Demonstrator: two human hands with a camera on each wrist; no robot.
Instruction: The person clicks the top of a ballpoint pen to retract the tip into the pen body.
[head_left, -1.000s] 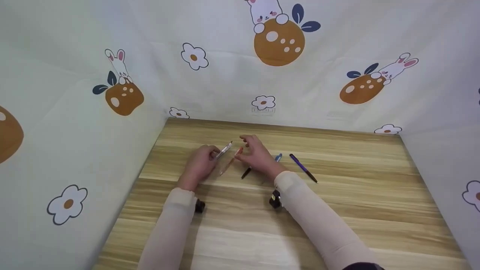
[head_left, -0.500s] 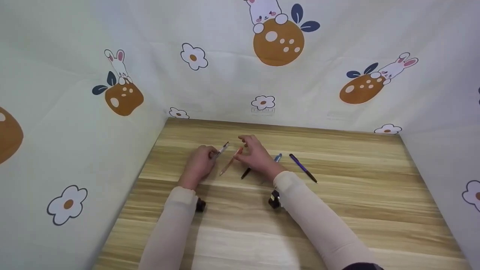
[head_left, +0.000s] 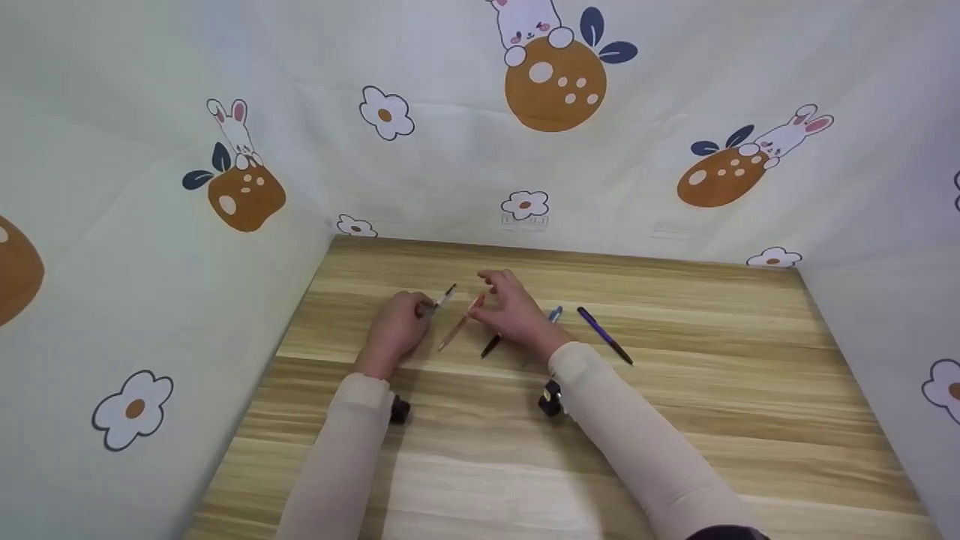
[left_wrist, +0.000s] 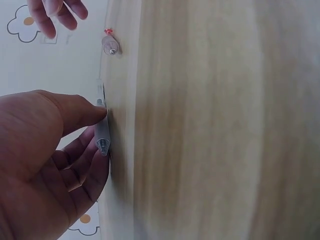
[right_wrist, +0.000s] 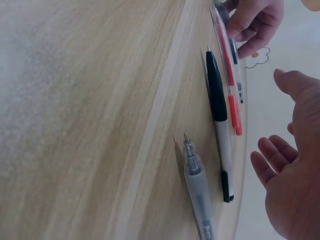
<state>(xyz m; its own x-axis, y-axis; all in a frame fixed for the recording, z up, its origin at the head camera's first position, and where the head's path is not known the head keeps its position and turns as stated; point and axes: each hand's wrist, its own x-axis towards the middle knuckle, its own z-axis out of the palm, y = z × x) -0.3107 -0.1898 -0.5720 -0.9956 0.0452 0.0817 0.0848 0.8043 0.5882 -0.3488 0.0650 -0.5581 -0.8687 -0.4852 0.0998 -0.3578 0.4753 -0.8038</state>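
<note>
My left hand (head_left: 397, 326) pinches a clear pen (left_wrist: 102, 132) between thumb and fingers, low over the table at the left of the group. Just right of it lies a clear pen with red parts (head_left: 454, 332). My right hand (head_left: 517, 311) hovers above the pens, thumb and fingers spread apart; the right wrist view shows nothing between them. Beneath that hand lie a black-and-white pen (right_wrist: 217, 95) and a clear greyish pen (right_wrist: 199, 187). A blue pen end (head_left: 555, 313) shows past the right hand, the rest hidden by it.
A purple-and-black pen (head_left: 604, 336) lies to the right of the right hand. The wood-grain table (head_left: 480, 465) is enclosed by pale printed cloth walls (head_left: 442, 165) at the back and both sides. Small black devices (head_left: 551, 397) sit at the wrists.
The pen in my left hand has shifted slightly left, its far tip moving away from the red pen. My right hand and the other pens have stayed almost still.
</note>
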